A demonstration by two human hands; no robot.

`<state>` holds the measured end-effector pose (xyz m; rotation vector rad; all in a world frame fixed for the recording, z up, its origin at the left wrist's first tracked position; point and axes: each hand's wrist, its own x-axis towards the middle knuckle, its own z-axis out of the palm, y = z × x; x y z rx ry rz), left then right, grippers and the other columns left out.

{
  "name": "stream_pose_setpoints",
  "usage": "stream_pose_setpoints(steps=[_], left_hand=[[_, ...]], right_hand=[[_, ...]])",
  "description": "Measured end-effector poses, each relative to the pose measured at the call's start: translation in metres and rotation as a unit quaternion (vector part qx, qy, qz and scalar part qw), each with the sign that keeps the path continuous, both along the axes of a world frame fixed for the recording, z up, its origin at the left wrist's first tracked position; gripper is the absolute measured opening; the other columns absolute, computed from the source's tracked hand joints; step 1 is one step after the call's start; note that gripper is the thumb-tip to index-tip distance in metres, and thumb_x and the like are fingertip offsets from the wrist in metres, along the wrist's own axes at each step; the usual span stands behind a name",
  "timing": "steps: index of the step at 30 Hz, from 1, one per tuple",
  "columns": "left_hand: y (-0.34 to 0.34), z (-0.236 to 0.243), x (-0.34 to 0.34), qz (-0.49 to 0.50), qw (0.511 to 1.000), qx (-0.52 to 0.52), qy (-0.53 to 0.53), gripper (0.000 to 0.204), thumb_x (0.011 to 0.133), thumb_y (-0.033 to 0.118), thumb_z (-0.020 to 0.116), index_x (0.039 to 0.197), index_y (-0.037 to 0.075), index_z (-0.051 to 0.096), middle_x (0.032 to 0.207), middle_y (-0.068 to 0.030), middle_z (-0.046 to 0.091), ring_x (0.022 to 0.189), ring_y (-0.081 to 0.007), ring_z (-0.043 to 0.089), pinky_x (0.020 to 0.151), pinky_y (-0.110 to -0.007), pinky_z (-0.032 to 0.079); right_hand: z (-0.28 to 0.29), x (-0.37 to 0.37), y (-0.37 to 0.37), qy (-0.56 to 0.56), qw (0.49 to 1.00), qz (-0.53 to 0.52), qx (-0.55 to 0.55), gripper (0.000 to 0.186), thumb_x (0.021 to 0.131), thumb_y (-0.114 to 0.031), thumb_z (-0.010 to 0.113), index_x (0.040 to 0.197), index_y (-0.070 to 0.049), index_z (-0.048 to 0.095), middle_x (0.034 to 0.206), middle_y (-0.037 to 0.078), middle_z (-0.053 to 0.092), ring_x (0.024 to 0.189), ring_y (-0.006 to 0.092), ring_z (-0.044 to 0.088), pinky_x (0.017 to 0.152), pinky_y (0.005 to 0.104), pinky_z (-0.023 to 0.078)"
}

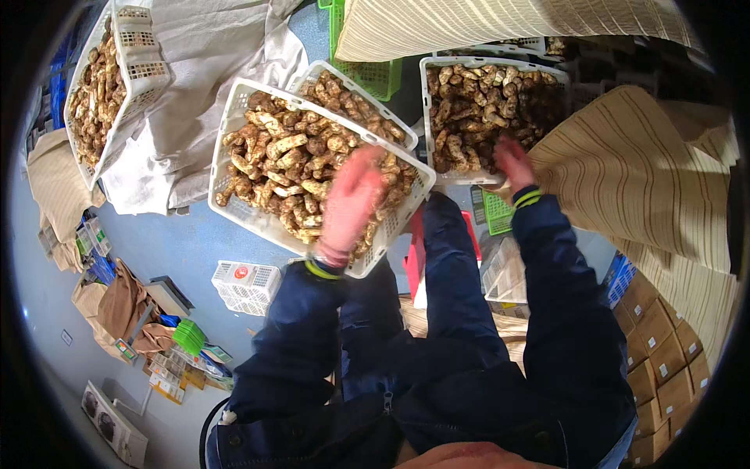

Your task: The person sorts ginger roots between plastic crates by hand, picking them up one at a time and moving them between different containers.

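Note:
My left hand (pixel 355 205) hovers over a white plastic crate (pixel 224 148) heaped with brown and cream thick-stemmed mushrooms (pixel 285 160). Its fingers are smeared by motion, so their grip is unclear. My right hand (pixel 513 162) is at the near right part of a second white crate (pixel 427 102), against its darker mushrooms (pixel 488 102). The right fingers look loosely spread, with their tips in shadow among the mushrooms. The left crate sits tilted near my knees and overlaps another white crate of mushrooms (pixel 355 102) behind it.
Another mushroom-filled crate (pixel 144 70) stands at the far left on pale cloth (pixel 207 70). Striped fabric (pixel 648 168) drapes beside the right crate, with more striped cloth above it. A green crate (pixel 375 76) lies behind, an upturned white basket (pixel 246 285) on the blue floor, and cardboard boxes (pixel 664 359) at right.

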<state>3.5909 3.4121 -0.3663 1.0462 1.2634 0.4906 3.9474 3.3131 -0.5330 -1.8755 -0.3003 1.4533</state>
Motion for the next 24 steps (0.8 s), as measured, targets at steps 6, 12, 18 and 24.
stream_pose_setpoints(steps=[6,12,18,24], left_hand=[[-0.024,-0.104,0.166,0.081,0.996,-0.006,-0.046,0.064,0.087,0.029,0.062,0.137,-0.001,0.034,0.142,-0.0193,0.031,0.132,-0.0285,0.029,0.108,-0.035,0.025],[-0.015,-0.215,0.185,0.222,0.962,-0.035,0.152,0.07,0.081,0.03,0.064,0.135,-0.004,0.034,0.141,-0.025,0.034,0.132,-0.0365,0.031,0.109,-0.038,0.026],[-0.028,-0.245,0.212,0.179,0.883,-0.077,0.427,0.068,0.081,0.038,0.058,0.134,0.0,0.04,0.142,-0.021,0.036,0.131,-0.0336,0.034,0.109,-0.039,0.029],[-0.057,-0.248,0.215,0.196,0.861,0.098,0.459,0.051,0.08,0.025,0.063,0.122,-0.001,0.05,0.12,-0.0229,0.054,0.115,-0.0356,0.05,0.099,-0.041,0.039]], right_hand=[[-0.045,0.177,0.016,-0.347,0.924,0.003,-0.163,0.037,0.092,-0.015,0.053,0.127,-0.003,0.051,0.111,0.012,0.06,0.091,0.0261,0.058,0.077,0.0406,0.049],[-0.093,0.289,-0.033,-0.544,0.735,0.346,-0.21,0.033,0.092,-0.018,0.051,0.121,-0.002,0.053,0.116,0.021,0.056,0.103,0.034,0.054,0.085,0.0411,0.047],[-0.131,0.275,0.001,-0.277,0.95,0.012,-0.144,0.059,0.092,-0.039,0.052,0.137,-0.004,0.039,0.137,0.017,0.043,0.113,0.0398,0.047,0.095,0.0495,0.04],[-0.12,0.28,0.006,-0.301,0.923,0.094,-0.222,0.062,0.092,-0.042,0.054,0.139,-0.006,0.037,0.139,0.014,0.04,0.121,0.0341,0.042,0.1,0.047,0.038]])
